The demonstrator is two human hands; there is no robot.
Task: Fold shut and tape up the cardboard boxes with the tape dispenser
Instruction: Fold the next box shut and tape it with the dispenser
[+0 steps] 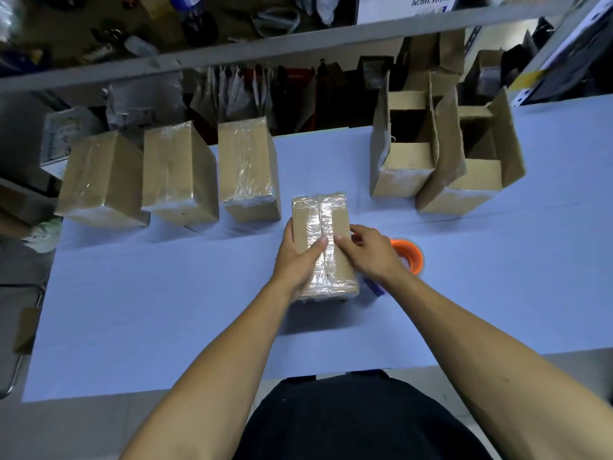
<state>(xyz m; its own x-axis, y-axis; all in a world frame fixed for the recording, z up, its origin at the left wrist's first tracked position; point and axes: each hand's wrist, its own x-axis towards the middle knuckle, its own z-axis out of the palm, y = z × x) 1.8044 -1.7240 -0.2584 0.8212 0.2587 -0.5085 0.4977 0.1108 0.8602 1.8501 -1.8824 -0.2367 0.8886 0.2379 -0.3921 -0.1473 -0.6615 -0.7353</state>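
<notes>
A closed cardboard box (323,220) with clear tape along its top seam sits at the middle of the table. My left hand (297,257) grips its left side, thumb lying across the taped top. My right hand (368,250) holds its right side, thumb pressing on the tape. Just right of that hand lies the orange tape dispenser (411,257), partly hidden by my wrist. Three taped boxes stand in a row at the left: one (102,180), another (179,177) and a third (248,167). Two open boxes, one (406,151) and another (474,161), stand at the right with flaps up.
The table (166,310) is covered in light blue. Behind it a grey shelf rail (265,48) spans the view, with bags and clutter below and above it. A folding chair (20,327) stands off the table's left edge.
</notes>
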